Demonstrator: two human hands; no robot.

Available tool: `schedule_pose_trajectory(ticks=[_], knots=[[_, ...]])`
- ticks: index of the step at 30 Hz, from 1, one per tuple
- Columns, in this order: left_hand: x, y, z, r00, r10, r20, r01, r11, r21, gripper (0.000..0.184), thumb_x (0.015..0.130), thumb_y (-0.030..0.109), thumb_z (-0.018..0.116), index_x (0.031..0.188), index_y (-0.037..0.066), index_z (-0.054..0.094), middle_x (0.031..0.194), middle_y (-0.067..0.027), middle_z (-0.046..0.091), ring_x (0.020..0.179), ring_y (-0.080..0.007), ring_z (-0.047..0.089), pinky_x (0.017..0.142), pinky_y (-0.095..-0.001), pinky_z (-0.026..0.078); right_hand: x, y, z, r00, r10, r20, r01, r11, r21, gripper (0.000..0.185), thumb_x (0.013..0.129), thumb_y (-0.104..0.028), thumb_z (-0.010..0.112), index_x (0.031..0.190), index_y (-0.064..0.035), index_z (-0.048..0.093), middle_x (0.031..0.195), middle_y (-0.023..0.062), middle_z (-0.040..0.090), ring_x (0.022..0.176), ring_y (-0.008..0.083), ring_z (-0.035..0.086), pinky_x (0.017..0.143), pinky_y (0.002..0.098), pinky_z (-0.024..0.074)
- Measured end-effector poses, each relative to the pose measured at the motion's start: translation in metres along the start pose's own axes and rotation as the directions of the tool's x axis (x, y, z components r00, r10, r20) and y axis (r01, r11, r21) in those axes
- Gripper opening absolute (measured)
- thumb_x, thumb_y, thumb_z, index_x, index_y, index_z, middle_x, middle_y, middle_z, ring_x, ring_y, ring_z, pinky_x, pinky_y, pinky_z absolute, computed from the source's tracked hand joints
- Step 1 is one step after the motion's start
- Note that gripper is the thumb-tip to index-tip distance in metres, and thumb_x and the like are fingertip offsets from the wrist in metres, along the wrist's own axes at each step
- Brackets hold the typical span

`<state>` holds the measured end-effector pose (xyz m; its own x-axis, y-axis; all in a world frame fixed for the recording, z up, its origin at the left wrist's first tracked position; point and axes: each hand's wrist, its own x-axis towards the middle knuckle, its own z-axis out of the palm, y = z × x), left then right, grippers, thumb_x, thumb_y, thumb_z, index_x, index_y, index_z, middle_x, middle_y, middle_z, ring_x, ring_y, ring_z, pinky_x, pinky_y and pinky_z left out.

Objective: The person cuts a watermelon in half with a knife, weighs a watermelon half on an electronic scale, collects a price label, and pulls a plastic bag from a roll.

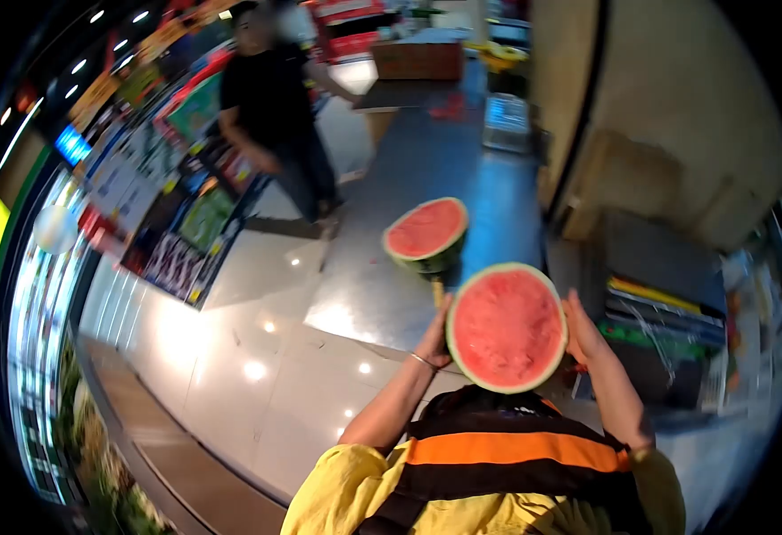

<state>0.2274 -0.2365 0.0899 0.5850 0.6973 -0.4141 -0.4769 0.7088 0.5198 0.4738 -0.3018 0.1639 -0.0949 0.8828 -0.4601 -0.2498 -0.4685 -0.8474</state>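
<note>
While the left hand [433,342] and right hand [580,332] hold one watermelon half [508,328] between them, cut face showing (super red, btw), it's by the near right corner of the metal desk [364,299]. Fingers look pretty straight along the rind on both sides, not curled shut. The other watermelon piece [428,234] sits on the desk, just past the held one, toward the near edge.

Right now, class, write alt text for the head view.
Two hands hold a cut watermelon half, red flesh showing, beside a metal counter bearing another cut piece; a person in black stands beyond.
</note>
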Motion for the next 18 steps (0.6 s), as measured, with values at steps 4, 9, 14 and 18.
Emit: schedule_pose_trajectory(ticks=[4,9,14,18], knots=[[-0.006,0.014,0.031,0.986,0.008,0.169,-0.017,0.998,0.055,0.073,0.082,0.063,0.043,0.128,0.006,0.041,0.129,-0.0135,0.045,0.115,-0.0267,0.047,0.095,-0.0417,0.041,-0.031,-0.017,0.008,0.990,-0.096,-0.100,0.100,0.994,0.033,0.072,0.088,-0.062,0.026,0.133,-0.0065,0.037,0.135,0.0113,0.039,0.125,0.0206,0.037,0.103,0.0375,0.0291],[-0.012,0.031,0.090,0.926,-0.044,0.374,0.004,0.994,0.107,0.070,0.084,0.060,0.041,0.129,0.006,0.039,0.130,-0.0133,0.044,0.117,-0.0280,0.045,0.096,-0.0425,0.040,-0.083,-0.036,-0.002,0.936,-0.289,-0.201,0.291,0.957,-0.022,0.079,0.082,-0.070,0.029,0.131,-0.0094,0.040,0.132,0.0116,0.042,0.125,0.0210,0.037,0.101,0.0411,0.0301],[0.051,0.000,0.202,0.909,-0.070,0.412,-0.016,0.979,0.201,0.071,0.080,0.063,0.045,0.125,0.008,0.046,0.127,-0.0142,0.047,0.113,-0.0280,0.049,0.094,-0.0436,0.042,-0.130,-0.087,-0.091,0.883,-0.370,-0.289,0.344,0.929,-0.138,0.085,0.082,-0.070,0.027,0.136,-0.0049,0.028,0.137,0.0136,0.034,0.128,0.0249,0.032,0.102,0.0428,0.0283],[0.108,-0.056,0.269,0.880,-0.135,0.455,0.060,0.983,0.175,0.074,0.078,0.064,0.046,0.126,0.008,0.045,0.128,-0.0148,0.046,0.115,-0.0297,0.047,0.097,-0.0454,0.038,-0.159,-0.114,-0.160,0.818,-0.330,-0.470,0.288,0.944,-0.163,0.085,0.079,-0.073,0.030,0.132,-0.0075,0.035,0.135,0.0119,0.038,0.126,0.0242,0.034,0.102,0.0438,0.0259]])
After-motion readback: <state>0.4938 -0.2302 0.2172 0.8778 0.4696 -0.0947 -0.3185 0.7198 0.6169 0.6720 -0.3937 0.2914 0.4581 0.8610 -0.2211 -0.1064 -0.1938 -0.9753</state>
